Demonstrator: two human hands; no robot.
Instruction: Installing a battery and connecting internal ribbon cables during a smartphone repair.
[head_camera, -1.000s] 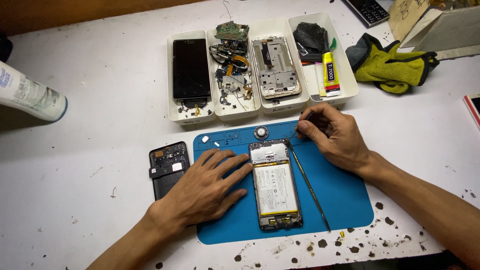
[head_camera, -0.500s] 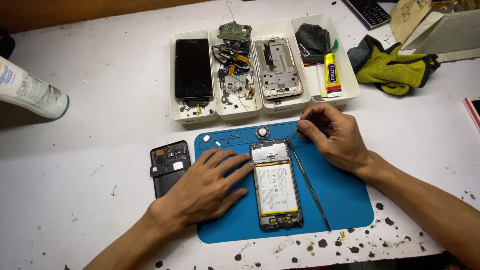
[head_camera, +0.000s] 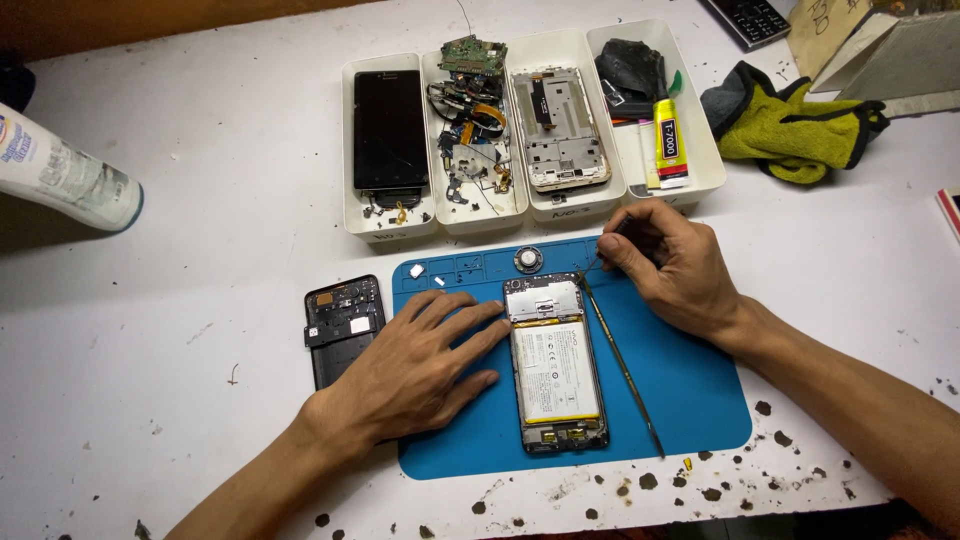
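Little has shifted since the earlier frames: both hands sit much as they did, the right hand (head_camera: 675, 265) only a touch nearer the phone's top corner. The opened phone (head_camera: 555, 365) lies back-off on the blue mat (head_camera: 690, 390), battery showing. The left hand (head_camera: 415, 370) rests flat on the mat, fingers spread and empty, their tips against the phone's left edge. The right hand's grip is pinched together on a thin tool (head_camera: 590, 265), tip at the phone's upper right corner; what kind of tool is hard to tell from here.

A slip of that tip could gouge the board or nick the battery, since the phone is steadied from one side only. The long spudger (head_camera: 625, 370) lying just beside the phone could get knocked by the wrist. The small round part (head_camera: 527, 260) and the loose white bits on the mat could be swept off.

Four white trays (head_camera: 385, 225) stand side by side behind the mat: a black screen (head_camera: 390, 130), a tangle of boards and flex cables (head_camera: 470, 130), a bare frame (head_camera: 557, 130), then a glue tube (head_camera: 668, 145) with black scraps. A back cover (head_camera: 340, 325) lies left of the mat on the desk (head_camera: 200, 300).
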